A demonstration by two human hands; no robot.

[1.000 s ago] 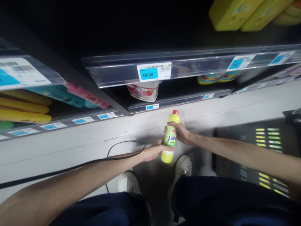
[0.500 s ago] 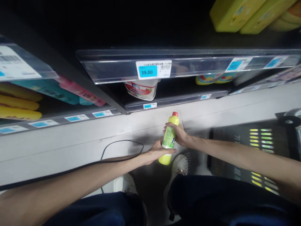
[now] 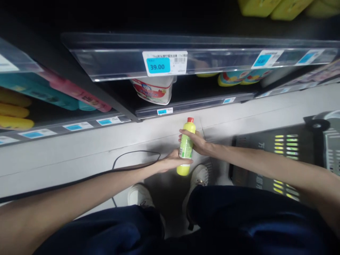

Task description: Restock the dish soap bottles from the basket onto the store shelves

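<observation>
Left grip point(image 3: 172, 161) closed low on bottle point(image 3: 186, 146), right grip point(image 3: 198, 142) closed nearer its top; basket point(image 3: 249, 141) off to right.

Yellow bottle point(image 3: 186, 144), red cap point(image 3: 190, 120), green label point(image 3: 186, 151); navy trousers point(image 3: 239, 219), white shoes point(image 3: 139, 196), grey basket point(image 3: 255, 138).

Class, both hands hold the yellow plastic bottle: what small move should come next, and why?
Perhaps lift the red-capped yellow plastic bottle toward the eyes: the left hand holds it low, the right hand higher, and its green label looks unreadable.

yellow bottle point(image 3: 186, 147) turned, fine print point(image 3: 186, 143) showing
</observation>
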